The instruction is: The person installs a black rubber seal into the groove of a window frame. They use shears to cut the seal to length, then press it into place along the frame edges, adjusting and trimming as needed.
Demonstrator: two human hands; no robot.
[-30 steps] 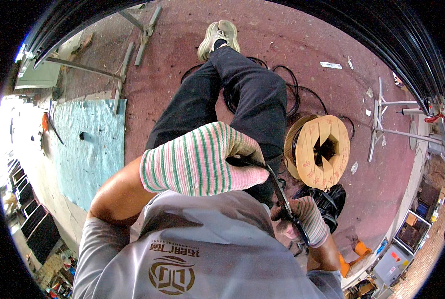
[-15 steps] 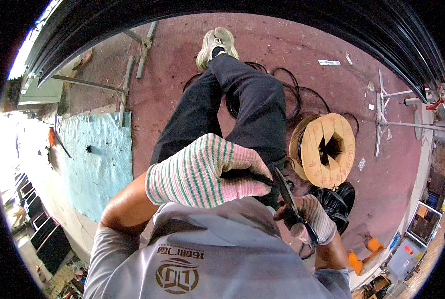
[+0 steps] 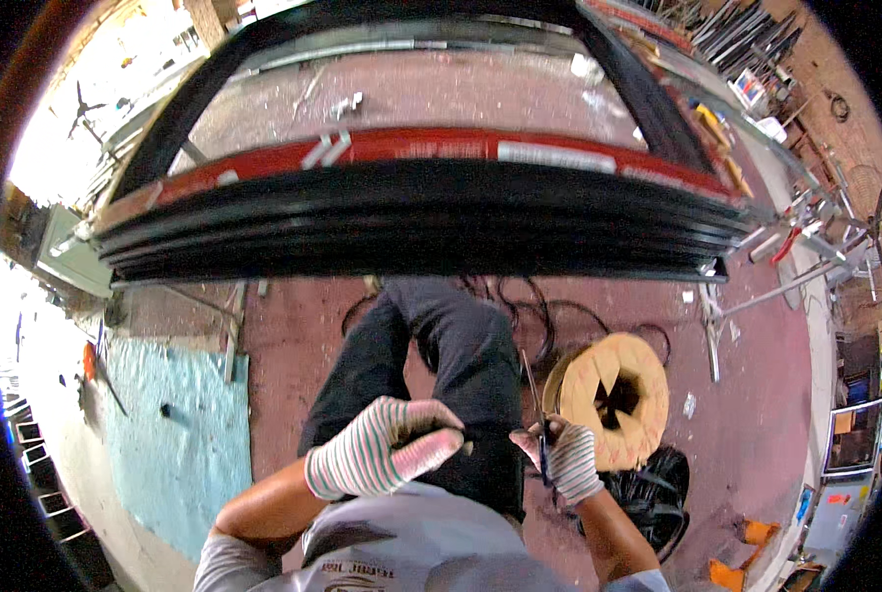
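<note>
My left hand [image 3: 386, 449], in a pink-and-green striped knit glove, is closed in a pinch above my lap. What its fingertips hold, if anything, is too dark and small to make out. My right hand [image 3: 569, 462], gloved alike, grips a pair of dark scissors [image 3: 543, 449] whose blades point away from me. A gap separates the two hands. Beyond them a stack of long black frame profiles [image 3: 421, 222] runs across the view, part of a large rectangular frame with a red printed strip [image 3: 421, 145] along it.
Right of my legs, a cardboard spool [image 3: 648, 395] stands on the red floor beside a black plastic bag [image 3: 648, 498]. Loose black cable-like coils [image 3: 539, 306] lie beyond my knees. Metal stand legs [image 3: 712, 335] support the frame. A light-blue sheet [image 3: 179, 444] covers floor at left.
My view has tilted up, bringing the whole black frame into sight and hiding my shoes. The scissors and my left hand have moved apart; the blades now point more away from me.
</note>
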